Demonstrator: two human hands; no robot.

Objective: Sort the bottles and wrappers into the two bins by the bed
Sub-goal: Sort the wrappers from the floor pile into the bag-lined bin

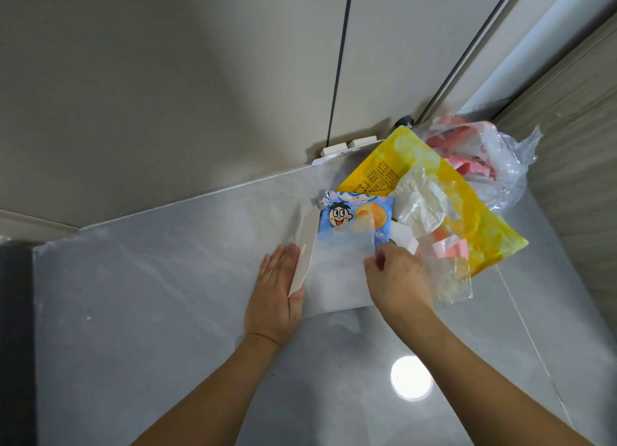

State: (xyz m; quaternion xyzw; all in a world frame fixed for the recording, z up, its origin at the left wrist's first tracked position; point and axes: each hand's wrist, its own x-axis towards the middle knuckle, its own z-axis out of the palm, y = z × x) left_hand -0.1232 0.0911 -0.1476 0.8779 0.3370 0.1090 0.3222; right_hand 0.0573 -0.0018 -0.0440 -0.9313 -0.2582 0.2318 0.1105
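A pile of wrappers lies on the grey floor by the wall. A blue snack wrapper (355, 213) with a cartoon face sits partly under a white, translucent flat sheet or bag (334, 272). My left hand (275, 295) rests flat with straight fingers against the sheet's folded left edge. My right hand (397, 278) has its fingers curled at the sheet's right side and pinches the blue wrapper's lower right corner. Behind lie a large yellow bag (467, 218), crumpled white paper (422, 205) and a clear plastic bag with pink and red packets (480, 158).
A beige wall with a dark vertical seam (337, 78) runs behind the pile. White blocks (347, 147) sit at the wall's foot. Wood-look panelling (581, 145) stands at the right. A dark object (16, 329) borders the floor at the left. No bins are in view.
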